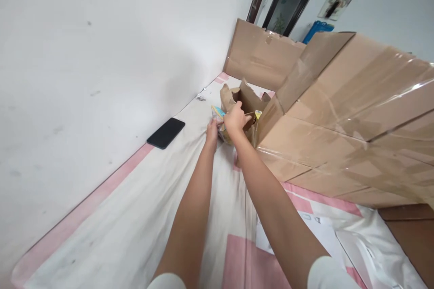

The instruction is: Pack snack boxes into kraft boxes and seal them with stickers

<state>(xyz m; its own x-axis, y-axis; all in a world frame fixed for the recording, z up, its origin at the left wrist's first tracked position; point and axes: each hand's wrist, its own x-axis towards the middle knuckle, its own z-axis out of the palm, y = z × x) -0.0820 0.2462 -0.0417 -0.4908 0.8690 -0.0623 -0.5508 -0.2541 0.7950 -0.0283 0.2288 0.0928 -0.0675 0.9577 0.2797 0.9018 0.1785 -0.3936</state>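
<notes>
An open-topped brown cardboard box with torn, uneven flaps stands on the cloth. My right hand lies over its near left rim with some fingers apart, reaching toward the opening; no held thing shows in it. Just left of it, my left hand has its fingers closed on a small blue, yellow and white packet against the box's side. Part of that packet is hidden by both hands. A yellow item shows at the box's right side.
A black phone lies beside the white wall. Large taped cardboard rises along the right and back. White papers rest at the lower right on the pink and white cloth.
</notes>
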